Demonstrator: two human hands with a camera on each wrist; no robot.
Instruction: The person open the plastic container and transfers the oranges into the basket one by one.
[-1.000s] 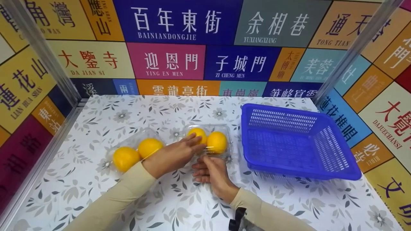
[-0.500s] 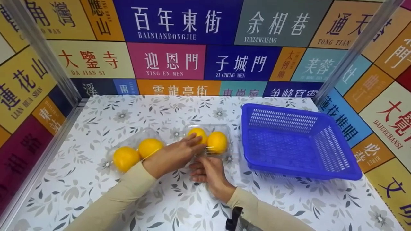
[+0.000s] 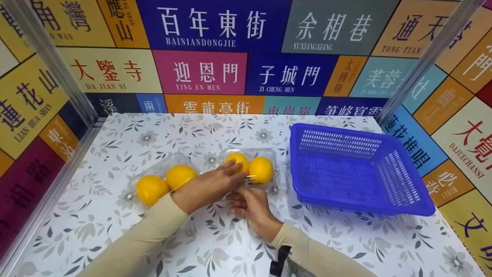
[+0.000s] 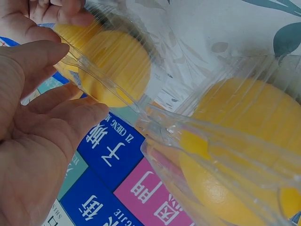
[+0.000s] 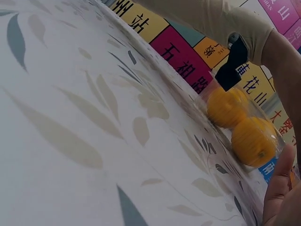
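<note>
Two oranges (image 3: 261, 170) sit in a clear plastic clamshell box (image 3: 273, 154) at the middle of the table. My left hand (image 3: 209, 188) lies over this box's left front corner, its fingers stretched across the lid above one orange. My right hand (image 3: 255, 209) is at the front edge, thumb against the rim and fingers bent below it. In the left wrist view, the rim runs close by the fingertips. A second clear box (image 3: 175, 157) with two more oranges (image 3: 152, 190) stands to the left, partly behind my left forearm.
A blue slotted plastic basket (image 3: 361, 207) stands at the right with nothing in it. The table has a white leaf-and-flower cover (image 3: 200, 130). Sign-printed panels (image 3: 200, 73) close off the back and both sides. A black strap (image 3: 282, 259) is on the right sleeve.
My right hand has shifted slightly left along the box's front edge, its fingers bending in a little more. The left hand, the boxes and the basket stay where they were.
</note>
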